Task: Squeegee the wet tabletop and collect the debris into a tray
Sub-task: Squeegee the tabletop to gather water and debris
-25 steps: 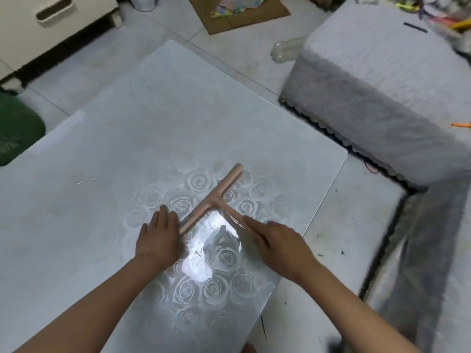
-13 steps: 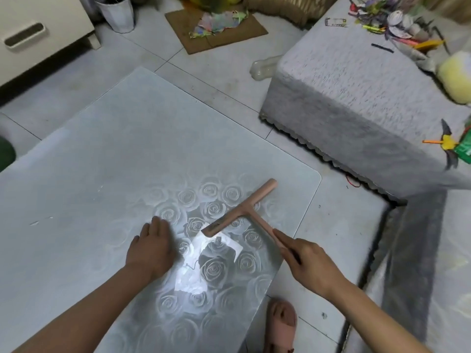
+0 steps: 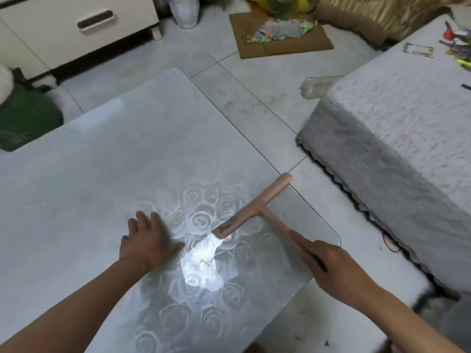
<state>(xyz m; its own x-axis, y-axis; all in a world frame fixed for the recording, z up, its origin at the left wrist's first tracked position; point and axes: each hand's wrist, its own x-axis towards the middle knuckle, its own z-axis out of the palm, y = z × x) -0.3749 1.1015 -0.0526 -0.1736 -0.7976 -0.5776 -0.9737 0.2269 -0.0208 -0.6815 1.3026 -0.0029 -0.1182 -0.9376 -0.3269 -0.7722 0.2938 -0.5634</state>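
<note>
Pink T-shaped plastic squeegee sits on the frosted glass surface with embossed rose pattern, near its right-hand rounded corner. Blade bar runs diagonally: near end by the glare patch mid-surface, far end right at the surface's right edge. Handle comes off the bar's middle toward the right hand. Right grip: closed round the handle's end, index finger laid straight along the handle. Left hand: grip open, holding nothing, palm down flat on the surface, fingers straight and pointing away, left of the bar's near end, not touching it. Whether the blade edge is in full contact with the glass: can't tell. On the tiled floor: grey fabric-covered block to the right, clear plastic bottle lying at its far corner, brown cardboard sheet with coloured paper scraps further back, white bucket beside a cream cabinet, dark green object far left.
</note>
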